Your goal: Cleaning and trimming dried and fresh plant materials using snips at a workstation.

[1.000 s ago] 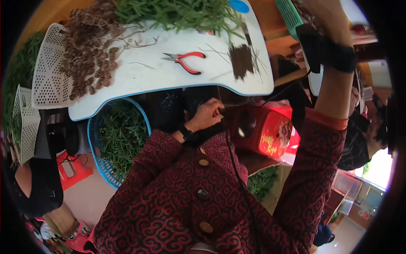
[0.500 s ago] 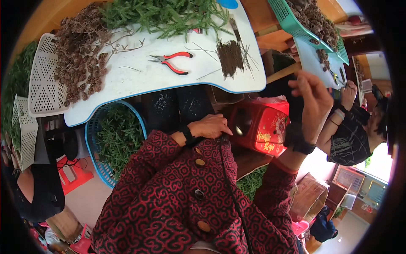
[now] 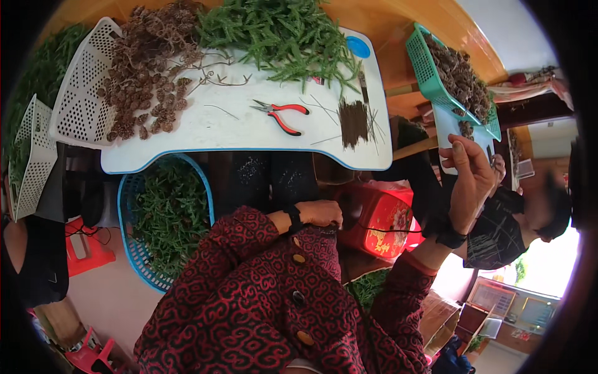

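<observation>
Both hands off; red-handled pliers [image 3: 281, 115] lie well beyond left hand [image 3: 321, 213].

Smooth white plastic table [image 3: 205, 134], red-handled metal pliers [image 3: 281, 114]

**Worktop crowded along the top, open in the middle**

The white worktop [image 3: 187, 134] is bare along its near edge, lower left of centre, where a hand could pass. Brown cones [image 3: 140, 75] block its upper left, spilling from a white perforated tray [image 3: 78, 93]. Green sprigs [image 3: 280, 34] fill the top centre. Red-handled pliers [image 3: 283, 114] lie mid-worktop, and a bundle of dark sticks [image 3: 354, 121] sits just to their right, with a free strip between. Below the worktop a blue basket [image 3: 128, 230] of greens and a red box [image 3: 380, 221] flank the lap. The right hand [image 3: 470, 181] is raised at right, close under a green basket [image 3: 430, 68]. The left hand [image 3: 321, 214] rests against the chest.
</observation>
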Demonstrator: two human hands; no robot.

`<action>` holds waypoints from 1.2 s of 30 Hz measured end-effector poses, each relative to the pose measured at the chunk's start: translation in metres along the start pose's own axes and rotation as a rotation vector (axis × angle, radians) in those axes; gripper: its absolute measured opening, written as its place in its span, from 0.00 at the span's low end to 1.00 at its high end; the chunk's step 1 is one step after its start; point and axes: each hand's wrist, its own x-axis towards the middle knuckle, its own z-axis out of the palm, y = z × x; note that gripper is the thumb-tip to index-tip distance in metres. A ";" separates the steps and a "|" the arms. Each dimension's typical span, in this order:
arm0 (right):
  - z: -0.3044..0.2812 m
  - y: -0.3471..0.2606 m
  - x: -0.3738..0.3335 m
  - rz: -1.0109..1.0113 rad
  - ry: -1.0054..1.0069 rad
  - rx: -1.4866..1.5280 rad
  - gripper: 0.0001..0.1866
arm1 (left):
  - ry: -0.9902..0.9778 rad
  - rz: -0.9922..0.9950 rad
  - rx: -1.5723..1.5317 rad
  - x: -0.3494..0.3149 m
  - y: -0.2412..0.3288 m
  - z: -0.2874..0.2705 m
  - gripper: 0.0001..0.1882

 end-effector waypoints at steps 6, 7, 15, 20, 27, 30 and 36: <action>0.028 -0.008 0.004 -0.018 -0.030 0.023 0.10 | 0.325 0.056 0.004 -0.009 0.014 -0.007 0.11; 0.032 -0.010 0.006 -0.016 -0.061 0.027 0.10 | 0.279 0.019 0.028 -0.010 0.013 -0.009 0.10; 0.045 0.001 -0.014 0.084 -0.116 0.038 0.09 | 0.104 -0.059 0.162 -0.013 0.016 0.008 0.05; 0.040 0.027 -0.033 0.169 -0.095 0.054 0.07 | 0.058 -0.124 0.204 -0.013 0.000 0.007 0.05; -0.002 0.089 -0.085 0.378 -0.035 -0.019 0.06 | 0.012 -0.333 0.468 -0.032 0.018 -0.013 0.05; -0.009 0.130 -0.113 0.441 -0.094 -0.077 0.05 | 0.080 -0.278 0.387 -0.039 0.017 -0.017 0.06; -0.007 0.188 -0.183 0.635 -0.149 -0.144 0.07 | 0.041 -0.303 0.327 -0.029 0.040 -0.024 0.06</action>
